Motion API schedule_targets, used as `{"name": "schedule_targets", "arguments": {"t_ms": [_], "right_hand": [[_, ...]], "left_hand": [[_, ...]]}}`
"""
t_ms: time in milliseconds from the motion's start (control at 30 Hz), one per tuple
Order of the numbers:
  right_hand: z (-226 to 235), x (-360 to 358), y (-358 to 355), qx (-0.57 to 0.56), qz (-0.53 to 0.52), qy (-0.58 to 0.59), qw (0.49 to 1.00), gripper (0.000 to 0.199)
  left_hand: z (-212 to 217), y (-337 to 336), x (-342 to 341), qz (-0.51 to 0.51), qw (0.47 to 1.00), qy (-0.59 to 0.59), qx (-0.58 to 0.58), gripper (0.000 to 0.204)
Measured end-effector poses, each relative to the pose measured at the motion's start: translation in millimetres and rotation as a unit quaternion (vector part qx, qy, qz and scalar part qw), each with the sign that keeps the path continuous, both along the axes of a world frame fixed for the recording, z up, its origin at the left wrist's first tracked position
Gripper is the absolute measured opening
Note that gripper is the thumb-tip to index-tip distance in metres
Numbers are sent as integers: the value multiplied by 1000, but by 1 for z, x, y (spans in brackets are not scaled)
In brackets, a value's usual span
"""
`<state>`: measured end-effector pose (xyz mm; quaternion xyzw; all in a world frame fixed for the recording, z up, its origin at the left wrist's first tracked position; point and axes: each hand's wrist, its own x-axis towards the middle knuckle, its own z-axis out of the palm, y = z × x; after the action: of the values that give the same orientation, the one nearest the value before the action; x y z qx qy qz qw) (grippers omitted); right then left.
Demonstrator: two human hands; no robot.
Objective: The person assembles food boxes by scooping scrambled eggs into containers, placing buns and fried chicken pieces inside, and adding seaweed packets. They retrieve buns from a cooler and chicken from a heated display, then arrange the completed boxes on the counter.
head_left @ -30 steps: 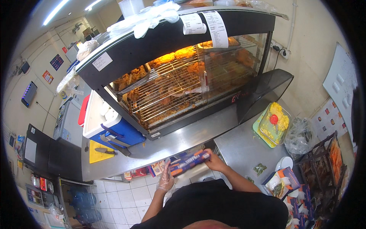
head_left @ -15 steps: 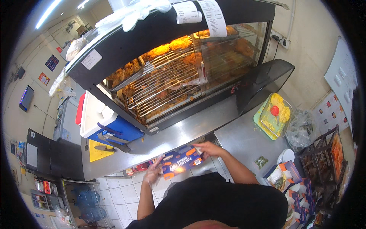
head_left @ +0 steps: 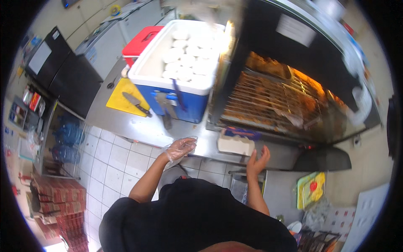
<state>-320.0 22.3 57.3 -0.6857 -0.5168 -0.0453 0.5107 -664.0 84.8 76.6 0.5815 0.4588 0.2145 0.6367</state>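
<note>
An opened cardboard box (head_left: 236, 144) with a pale inside and a purple lid stands on the steel counter, in front of the heated display cabinet. My right hand (head_left: 257, 161), bare, is at the box's right front corner with its fingers apart; whether it touches the box I cannot tell. To the left of the box, over the counter's front edge, my left hand (head_left: 181, 148) wears a clear plastic glove. Its fingers are stretched out and hold nothing.
A blue cooler (head_left: 172, 101) full of round white bundles (head_left: 187, 59) stands behind my left hand. Left of it, a knife (head_left: 135, 103) lies on a yellow cutting board (head_left: 121, 97). The display cabinet (head_left: 277, 98) holds fried food on racks. A tray of yellow food (head_left: 310, 191) sits at right.
The box has gone from between my two hands onto the counter, and now stands open. Both hands have let go of it. My view has swung left, bringing the cooler's contents into sight.
</note>
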Motion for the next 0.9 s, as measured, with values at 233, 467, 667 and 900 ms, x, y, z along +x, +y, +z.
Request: {"name": "schedule_targets", "arguments": {"t_ms": [233,467,667,900], "right_hand": [[187,-218,129,139,459,-101,872,26],[185,-301,407,-202,420,-125,876,54],[126,-335,453,-375,364,-364,771,84],[146,-309,456,-377,393,-227,807,83]], "left_hand": [[-21,37,-115,-72,997,22,-23,47],[-40,71,-141,-133,986,-53,-88,48],[-44,68,-158,-71,992,-71,-70,43],[-41,77,-147,-170,985,7,-21,51]]}}
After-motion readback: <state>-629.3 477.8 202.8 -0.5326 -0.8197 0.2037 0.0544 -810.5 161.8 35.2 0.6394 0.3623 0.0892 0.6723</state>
